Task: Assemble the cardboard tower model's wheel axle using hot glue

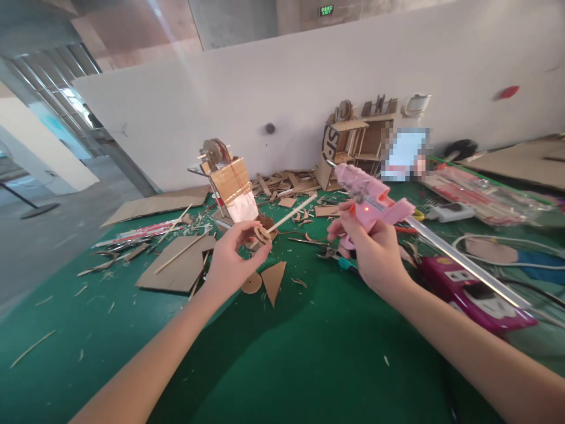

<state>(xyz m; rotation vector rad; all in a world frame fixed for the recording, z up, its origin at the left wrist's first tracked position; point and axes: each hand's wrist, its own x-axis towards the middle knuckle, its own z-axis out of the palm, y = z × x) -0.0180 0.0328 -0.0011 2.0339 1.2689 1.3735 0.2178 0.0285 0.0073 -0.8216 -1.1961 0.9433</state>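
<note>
My left hand (pixel 236 256) pinches a small cardboard disc (pixel 262 235) with a thin wooden stick (pixel 293 212) through it, the stick slanting up to the right. In my right hand (pixel 375 253) is a pink glue gun (pixel 364 194), its metal nozzle aimed up and left, away from the disc. A clear glue stick (pixel 468 259) juts from the gun's back, and a small red light glows on its side. Below the left hand lie a round cardboard piece (pixel 252 283) and a cardboard triangle (pixel 274 280). Pliers (pixel 339 258) with a teal handle lie under the right hand.
Behind the left hand stands a cardboard build (pixel 232 182) with a wheel on top; a cardboard box structure (pixel 353 141) stands farther right. A magenta device (pixel 477 294), cables and bagged sticks (pixel 489 194) lie at right. Cardboard sheets (pixel 172 265) and scraps cover the left.
</note>
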